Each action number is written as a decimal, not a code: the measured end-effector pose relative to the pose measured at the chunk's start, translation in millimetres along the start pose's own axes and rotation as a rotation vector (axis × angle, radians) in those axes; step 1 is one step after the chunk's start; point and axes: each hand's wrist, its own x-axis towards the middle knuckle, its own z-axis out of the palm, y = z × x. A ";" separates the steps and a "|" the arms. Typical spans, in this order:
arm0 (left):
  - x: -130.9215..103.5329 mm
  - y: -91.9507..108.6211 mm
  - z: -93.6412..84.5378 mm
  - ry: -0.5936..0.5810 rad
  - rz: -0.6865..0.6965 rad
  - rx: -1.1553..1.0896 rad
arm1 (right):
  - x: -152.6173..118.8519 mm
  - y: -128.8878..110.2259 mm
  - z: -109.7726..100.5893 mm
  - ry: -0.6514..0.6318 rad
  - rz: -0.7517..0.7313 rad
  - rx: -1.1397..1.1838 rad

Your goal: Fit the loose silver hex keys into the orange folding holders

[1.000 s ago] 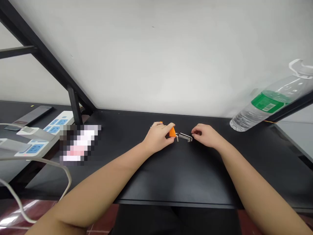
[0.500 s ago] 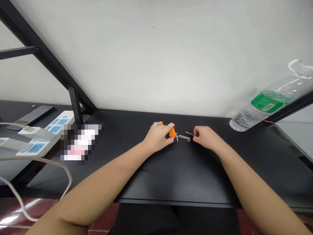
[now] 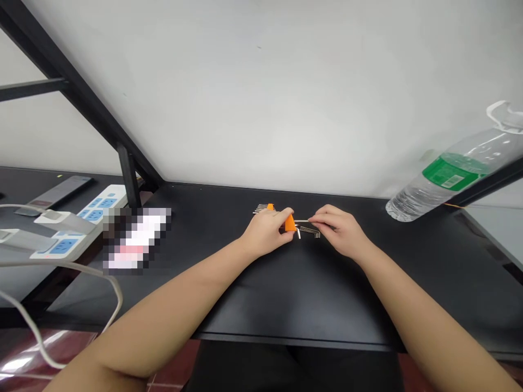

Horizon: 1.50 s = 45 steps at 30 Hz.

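Note:
An orange hex key holder (image 3: 290,222) is gripped in my left hand (image 3: 267,231), whose palm and fingers cover its middle. Several silver L-shaped hex keys (image 3: 309,232) stick out of the holder to the right, and thin key tips show on its far left side. My right hand (image 3: 337,228) pinches one hex key (image 3: 301,221) between thumb and fingers. That key lies level, its left end at the orange holder's edge; whether it sits inside a hole I cannot tell.
On the right stands a large water bottle (image 3: 435,182) with a green label, leaning in view. To the left are a blurred-out phone-like object (image 3: 137,237), a white power strip (image 3: 102,204) with plugged chargers, loose white cables (image 3: 116,288) and a grey phone (image 3: 55,195). Black shelf bars (image 3: 128,174) frame the black tabletop (image 3: 302,305).
My right hand has moved left, bringing its hex key from apart to the orange holder's edge. Its fingers are now stretched forward rather than curled. The left hand keeps its hold.

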 end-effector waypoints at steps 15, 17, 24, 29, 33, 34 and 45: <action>-0.6 0.8 -1.9 -0.052 0.119 0.038 | -2.5 -8.8 -5.5 -0.042 -0.085 -0.176; -0.5 1.1 -1.8 -0.041 0.097 0.017 | -2.9 -10.7 -6.1 -0.063 -0.088 -0.194; -1.0 0.8 -0.7 -0.002 -0.008 -0.060 | -4.0 -11.0 -5.5 -0.086 -0.095 -0.191; -0.5 -2.1 1.0 0.001 0.016 -0.042 | -4.1 -9.4 -6.1 -0.124 -0.105 -0.216; -0.8 -0.1 4.7 0.022 0.113 -0.020 | -3.8 -15.1 -1.0 -0.162 -0.097 -0.269; -1.3 1.6 5.6 0.032 0.131 -0.023 | -3.4 -17.5 1.9 -0.181 -0.094 -0.254; -3.0 5.4 2.4 0.140 0.135 -0.096 | 3.9 -14.7 23.7 -0.060 0.190 0.267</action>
